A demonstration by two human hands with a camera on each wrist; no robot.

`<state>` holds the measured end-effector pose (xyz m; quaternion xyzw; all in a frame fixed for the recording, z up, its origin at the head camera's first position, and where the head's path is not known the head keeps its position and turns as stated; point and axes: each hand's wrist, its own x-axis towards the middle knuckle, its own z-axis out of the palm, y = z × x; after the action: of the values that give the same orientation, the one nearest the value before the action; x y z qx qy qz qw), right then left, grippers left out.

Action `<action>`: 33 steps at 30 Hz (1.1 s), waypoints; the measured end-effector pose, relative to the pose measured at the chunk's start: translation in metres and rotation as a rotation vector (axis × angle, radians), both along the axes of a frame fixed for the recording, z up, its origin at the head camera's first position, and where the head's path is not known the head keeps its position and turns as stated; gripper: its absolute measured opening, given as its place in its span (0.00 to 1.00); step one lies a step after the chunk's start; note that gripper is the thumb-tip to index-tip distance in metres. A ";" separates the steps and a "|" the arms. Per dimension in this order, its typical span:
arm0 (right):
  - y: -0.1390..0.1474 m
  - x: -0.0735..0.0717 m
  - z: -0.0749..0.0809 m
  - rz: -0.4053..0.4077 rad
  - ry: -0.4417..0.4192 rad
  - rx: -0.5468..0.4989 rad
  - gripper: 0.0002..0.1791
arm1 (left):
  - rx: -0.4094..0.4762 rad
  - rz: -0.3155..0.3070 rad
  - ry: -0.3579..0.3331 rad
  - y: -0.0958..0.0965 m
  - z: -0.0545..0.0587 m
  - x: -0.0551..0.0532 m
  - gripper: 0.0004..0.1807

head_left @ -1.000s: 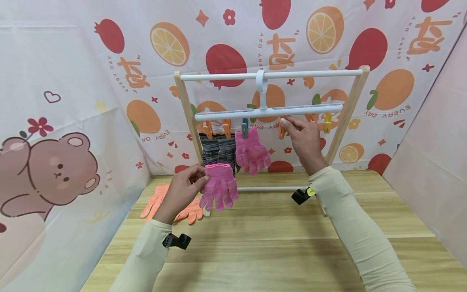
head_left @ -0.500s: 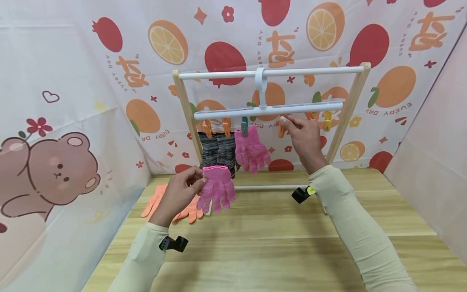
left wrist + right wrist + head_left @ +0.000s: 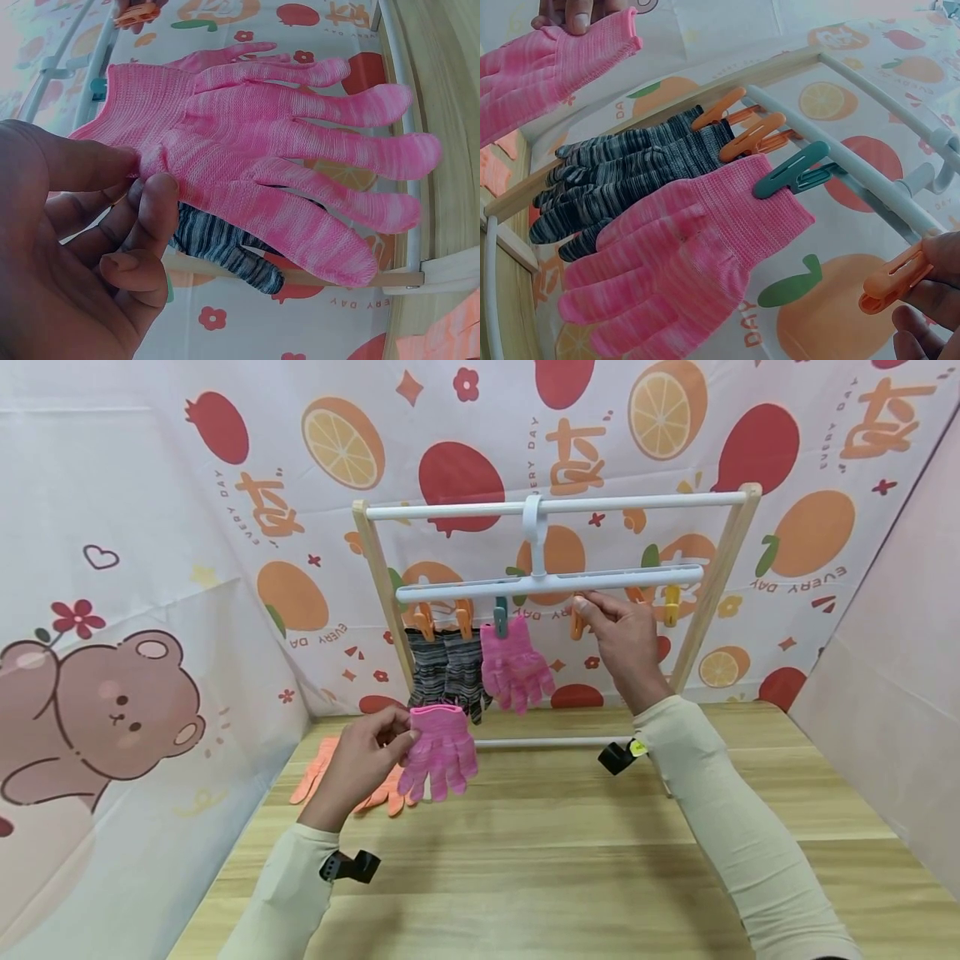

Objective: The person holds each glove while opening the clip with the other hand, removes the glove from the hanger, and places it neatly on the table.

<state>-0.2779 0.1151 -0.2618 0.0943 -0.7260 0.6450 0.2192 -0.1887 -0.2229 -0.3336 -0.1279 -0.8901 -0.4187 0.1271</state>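
Note:
My left hand [image 3: 367,756] pinches a pink glove [image 3: 441,752] by its cuff edge, and the glove's fingers point down. In the left wrist view thumb and fingertips nip the glove [image 3: 247,135] beside the cuff. My right hand [image 3: 626,639] pinches an orange clothespin [image 3: 577,620] under the white hanger [image 3: 547,583]. In the right wrist view nothing shows in that clothespin [image 3: 895,277]. Left of it, a second pink glove [image 3: 682,247] hangs from a teal clothespin [image 3: 791,171]. Beyond hang grey-black striped gloves [image 3: 630,165] on two orange clothespins.
The hanger hooks over the top bar of a wood-and-white rack [image 3: 450,511]. A yellow clothespin [image 3: 672,606] and another orange one sit at its right end. Orange gloves [image 3: 386,793] lie on the wooden table [image 3: 562,860] behind my left hand. Printed cloth walls stand around.
My left hand has moved slightly left and down with the pink glove. The right hand keeps its hold on the orange clothespin. The head view has shifted a little.

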 end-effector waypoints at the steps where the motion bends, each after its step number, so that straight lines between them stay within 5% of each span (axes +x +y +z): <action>1: 0.000 0.000 0.000 0.001 -0.003 -0.001 0.21 | -0.002 0.002 -0.005 0.000 -0.001 0.000 0.03; 33: 0.002 0.000 0.001 0.003 -0.022 0.018 0.22 | -0.032 0.025 -0.033 -0.016 -0.011 0.015 0.02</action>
<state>-0.2782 0.1169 -0.2612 0.0904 -0.7339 0.6398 0.2095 -0.1738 -0.2384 -0.3443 -0.1119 -0.9002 -0.4047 0.1153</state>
